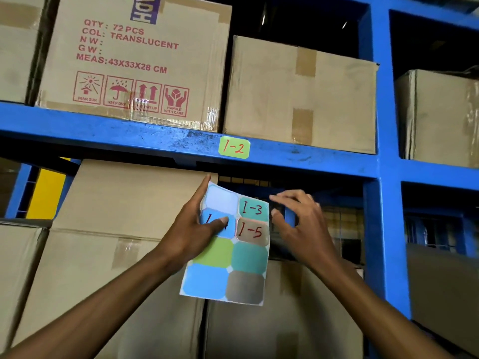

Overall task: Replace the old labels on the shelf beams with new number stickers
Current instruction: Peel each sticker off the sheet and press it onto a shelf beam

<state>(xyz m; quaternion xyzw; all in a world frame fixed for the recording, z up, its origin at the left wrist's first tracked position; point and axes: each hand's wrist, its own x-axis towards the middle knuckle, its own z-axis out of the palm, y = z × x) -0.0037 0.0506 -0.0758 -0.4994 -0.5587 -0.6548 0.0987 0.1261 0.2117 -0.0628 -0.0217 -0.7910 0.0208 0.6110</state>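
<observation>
A green sticker marked "1-2" (pixel 234 148) is stuck on the blue shelf beam (pixel 129 133). Below it my left hand (pixel 194 229) holds a sticker sheet (pixel 228 257) by its left edge, thumb pressed on a blue sticker. The sheet carries a teal sticker "1-3" (pixel 254 209) and a brown sticker "1-5" (pixel 252 232), several blank coloured stickers below them, and an empty slot at its top left. My right hand (pixel 298 221) hovers at the sheet's right edge beside "1-3", fingers apart and curled, holding nothing.
Cardboard boxes fill the rack: a printed box (pixel 134 60) and a plain one (pixel 298 94) rest on the beam, more stand behind and below the sheet (pixel 124 203). A blue upright post (pixel 386 203) rises at the right, with more shelves and boxes beyond it.
</observation>
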